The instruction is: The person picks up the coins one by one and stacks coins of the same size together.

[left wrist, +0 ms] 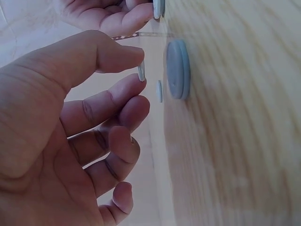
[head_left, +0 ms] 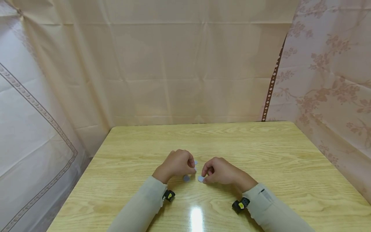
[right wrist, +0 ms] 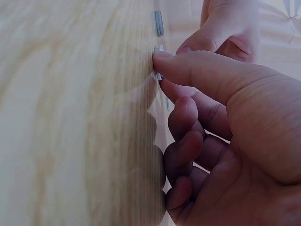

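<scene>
Between thumb and index finger, my left hand (head_left: 178, 162) pinches a small thin pale disc (left wrist: 141, 70), held just off the table. My right hand (head_left: 221, 170) grips light-coloured discs (head_left: 200, 178) at the tabletop by their edges with thumb and index finger; in the right wrist view they look stacked. A stack of grey-blue discs (left wrist: 176, 69) lies flat below the left hand, apart from its fingers. Farther back lies another pale disc (head_left: 195, 162), partly hidden by the left hand in the head view.
All of this is on a wood-grain table (head_left: 130, 148). A beige curtain (head_left: 185, 64) hangs behind its far edge, with patterned cloths at the left (head_left: 34, 129) and right (head_left: 333, 80). Black wrist devices (head_left: 169, 195) sit at both cuffs.
</scene>
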The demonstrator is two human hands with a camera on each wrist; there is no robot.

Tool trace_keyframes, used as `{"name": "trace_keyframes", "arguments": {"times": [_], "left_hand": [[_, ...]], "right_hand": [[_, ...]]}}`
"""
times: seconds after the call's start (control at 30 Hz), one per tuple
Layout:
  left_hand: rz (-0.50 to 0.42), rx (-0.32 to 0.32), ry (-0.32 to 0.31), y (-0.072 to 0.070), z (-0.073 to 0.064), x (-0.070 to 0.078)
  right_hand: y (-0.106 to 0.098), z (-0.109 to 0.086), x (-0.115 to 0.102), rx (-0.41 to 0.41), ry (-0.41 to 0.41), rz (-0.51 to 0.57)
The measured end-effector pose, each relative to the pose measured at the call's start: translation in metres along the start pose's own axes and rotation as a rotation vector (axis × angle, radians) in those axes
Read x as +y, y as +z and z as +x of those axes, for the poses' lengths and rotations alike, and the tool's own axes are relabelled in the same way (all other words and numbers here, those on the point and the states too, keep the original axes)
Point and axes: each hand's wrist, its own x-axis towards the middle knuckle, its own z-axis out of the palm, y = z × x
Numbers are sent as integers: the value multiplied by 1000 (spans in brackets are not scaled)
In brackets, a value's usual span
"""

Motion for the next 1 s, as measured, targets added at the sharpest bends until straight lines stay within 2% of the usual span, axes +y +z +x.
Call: {"name": "trace_keyframes", "arguments": {"times": [0.4, 1.0], "left_hand": [[-22, 12, 0, -6, -3, 2], [-10, 15, -1, -13, -4, -5]], "right_hand": [[0, 1, 0, 4, -2, -9], [-1, 1, 0, -1, -4, -16]]}}
